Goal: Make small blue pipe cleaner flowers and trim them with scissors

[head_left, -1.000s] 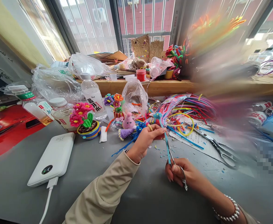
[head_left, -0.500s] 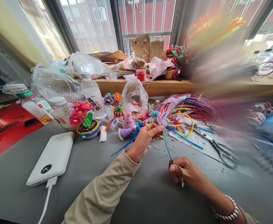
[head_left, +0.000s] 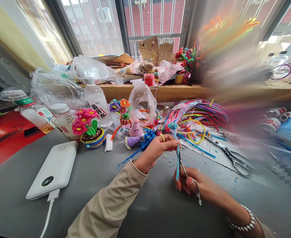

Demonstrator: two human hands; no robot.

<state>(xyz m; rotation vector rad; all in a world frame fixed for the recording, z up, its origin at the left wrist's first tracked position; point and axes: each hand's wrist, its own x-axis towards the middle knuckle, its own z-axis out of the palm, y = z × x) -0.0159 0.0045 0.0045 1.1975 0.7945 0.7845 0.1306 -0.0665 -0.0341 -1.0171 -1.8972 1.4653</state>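
Note:
My left hand (head_left: 157, 148) pinches a light blue pipe cleaner (head_left: 177, 162) near its curled top end, holding it upright over the grey table (head_left: 110, 185). My right hand (head_left: 192, 185) grips small metal scissors (head_left: 188, 175), whose blades lie against the pipe cleaner's lower part. Tiny blue fluff scraps lie scattered on the table around both hands.
A white power bank (head_left: 53, 170) with a cable lies at the left. A potted pink pipe-cleaner flower (head_left: 89, 129), water bottles (head_left: 97, 100), small craft figures (head_left: 135, 132), a bundle of coloured pipe cleaners (head_left: 202, 114) and large scissors (head_left: 232, 158) crowd the far table.
The pipe cleaner swung from tilted to nearly upright. My right hand with the scissors shifted slightly left and closer to it; my left hand moved a little right.

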